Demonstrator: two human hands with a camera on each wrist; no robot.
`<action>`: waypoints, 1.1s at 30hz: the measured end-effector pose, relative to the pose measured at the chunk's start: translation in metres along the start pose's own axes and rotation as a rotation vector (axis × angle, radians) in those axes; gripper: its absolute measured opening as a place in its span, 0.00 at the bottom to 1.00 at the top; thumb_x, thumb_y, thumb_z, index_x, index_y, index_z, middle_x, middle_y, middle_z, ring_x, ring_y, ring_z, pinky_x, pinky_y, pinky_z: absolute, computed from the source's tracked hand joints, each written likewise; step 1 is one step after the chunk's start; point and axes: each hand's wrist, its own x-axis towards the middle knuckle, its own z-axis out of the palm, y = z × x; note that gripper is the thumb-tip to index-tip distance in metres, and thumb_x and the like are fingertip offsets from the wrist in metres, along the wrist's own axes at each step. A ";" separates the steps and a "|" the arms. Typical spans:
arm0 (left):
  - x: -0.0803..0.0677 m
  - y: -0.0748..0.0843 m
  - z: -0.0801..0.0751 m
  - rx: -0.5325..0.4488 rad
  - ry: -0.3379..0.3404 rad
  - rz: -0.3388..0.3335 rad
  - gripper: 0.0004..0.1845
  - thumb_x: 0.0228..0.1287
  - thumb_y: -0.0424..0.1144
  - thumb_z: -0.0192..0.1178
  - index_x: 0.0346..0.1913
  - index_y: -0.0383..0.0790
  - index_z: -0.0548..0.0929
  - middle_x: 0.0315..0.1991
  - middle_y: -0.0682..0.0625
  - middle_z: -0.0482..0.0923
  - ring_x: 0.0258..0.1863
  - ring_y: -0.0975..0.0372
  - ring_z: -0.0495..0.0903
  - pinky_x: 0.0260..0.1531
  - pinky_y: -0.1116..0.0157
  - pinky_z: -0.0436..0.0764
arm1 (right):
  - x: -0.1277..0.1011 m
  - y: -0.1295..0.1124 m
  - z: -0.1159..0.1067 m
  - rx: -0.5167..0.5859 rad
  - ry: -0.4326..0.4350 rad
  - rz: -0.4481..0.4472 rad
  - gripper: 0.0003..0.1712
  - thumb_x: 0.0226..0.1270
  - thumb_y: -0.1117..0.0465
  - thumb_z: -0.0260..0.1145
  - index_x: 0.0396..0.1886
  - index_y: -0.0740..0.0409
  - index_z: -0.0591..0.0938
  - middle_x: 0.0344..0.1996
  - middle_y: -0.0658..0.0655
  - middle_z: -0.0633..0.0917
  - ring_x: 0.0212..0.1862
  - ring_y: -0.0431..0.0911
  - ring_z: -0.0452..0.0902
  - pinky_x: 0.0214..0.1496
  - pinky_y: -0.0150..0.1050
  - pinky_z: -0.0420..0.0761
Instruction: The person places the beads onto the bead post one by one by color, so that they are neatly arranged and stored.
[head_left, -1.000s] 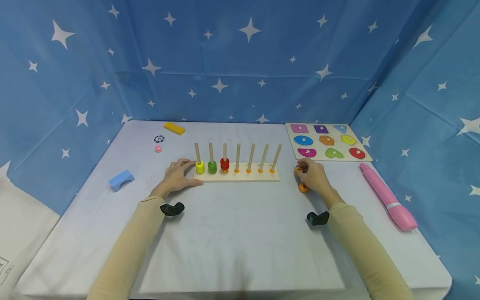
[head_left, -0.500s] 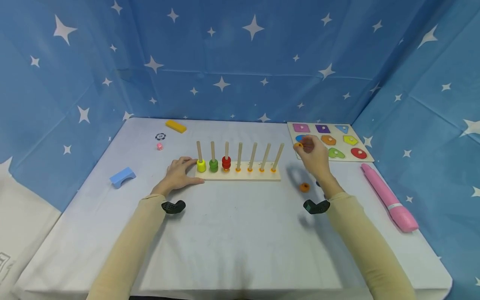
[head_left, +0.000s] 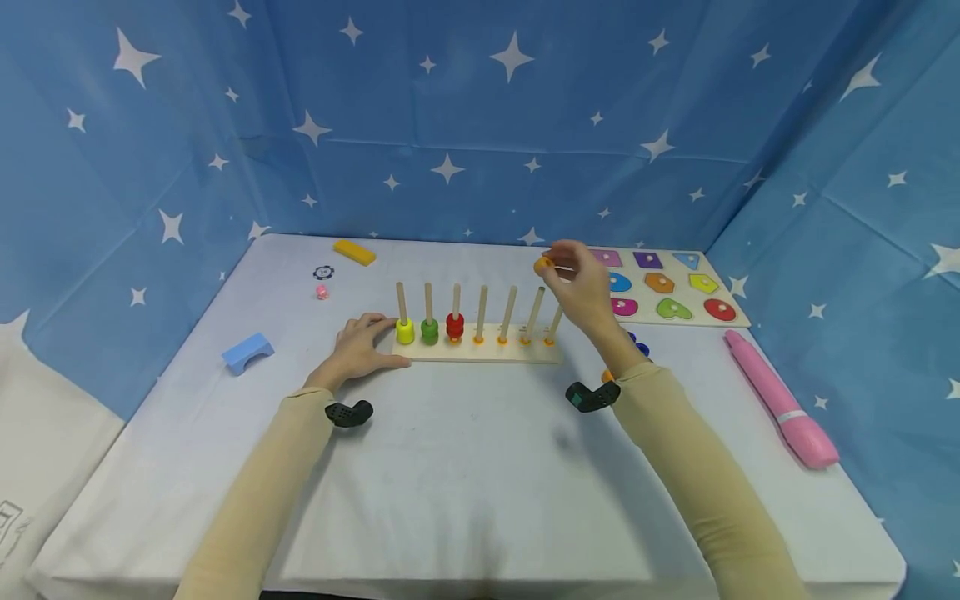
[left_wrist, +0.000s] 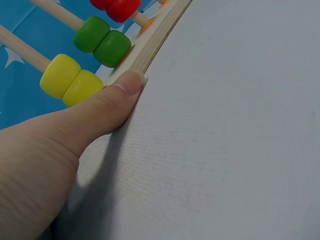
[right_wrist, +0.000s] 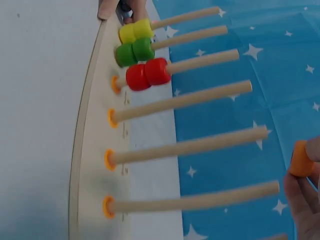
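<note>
Right hand has lifted an orange bead from the table up over the peg rack.

The right hand [head_left: 581, 283] pinches the bead [head_left: 543, 266] in its fingertips, above the tips of the right-end pegs, hole free to thread on. The left hand [head_left: 360, 350] lies flat, fingers relaxed, thumb against the rack [head_left: 480, 353] at its left end, seemingly steadying it. Yellow [head_left: 405, 332], green [head_left: 429, 331] and red beads [head_left: 454, 326] sit on the left pegs; a puzzle board [head_left: 723, 293] lies at the table's far right corner.

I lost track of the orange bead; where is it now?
In the head view, the right hand pinches the orange bead in the air, just above the peg board's right-end pegs, left of the shape puzzle.
</note>
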 end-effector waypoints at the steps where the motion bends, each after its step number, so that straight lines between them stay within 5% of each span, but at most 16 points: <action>1: 0.000 0.000 0.000 -0.002 0.000 -0.001 0.51 0.46 0.64 0.68 0.71 0.43 0.62 0.69 0.39 0.55 0.62 0.44 0.55 0.57 0.45 0.56 | 0.001 -0.003 0.004 0.004 -0.016 -0.016 0.19 0.64 0.67 0.64 0.54 0.64 0.74 0.45 0.58 0.82 0.50 0.46 0.79 0.51 0.37 0.77; 14: 0.002 -0.005 0.004 -0.004 0.000 0.004 0.52 0.45 0.66 0.67 0.71 0.44 0.62 0.69 0.40 0.55 0.61 0.45 0.55 0.57 0.45 0.57 | 0.003 -0.029 0.046 0.006 -0.259 -0.103 0.21 0.62 0.67 0.66 0.54 0.63 0.74 0.43 0.57 0.83 0.44 0.46 0.80 0.47 0.36 0.79; 23: 0.002 -0.004 0.003 -0.004 0.005 0.004 0.51 0.45 0.65 0.67 0.71 0.44 0.62 0.69 0.40 0.55 0.61 0.46 0.55 0.56 0.46 0.57 | 0.004 -0.030 0.049 -0.029 -0.279 -0.161 0.23 0.61 0.65 0.67 0.56 0.62 0.74 0.43 0.59 0.84 0.46 0.45 0.80 0.50 0.35 0.77; 33: 0.001 -0.002 0.001 -0.006 0.005 0.003 0.51 0.46 0.63 0.68 0.71 0.43 0.62 0.68 0.40 0.55 0.61 0.45 0.55 0.56 0.46 0.57 | 0.001 -0.025 0.040 -0.043 -0.183 -0.143 0.17 0.65 0.66 0.63 0.53 0.62 0.75 0.42 0.56 0.84 0.46 0.45 0.80 0.51 0.37 0.77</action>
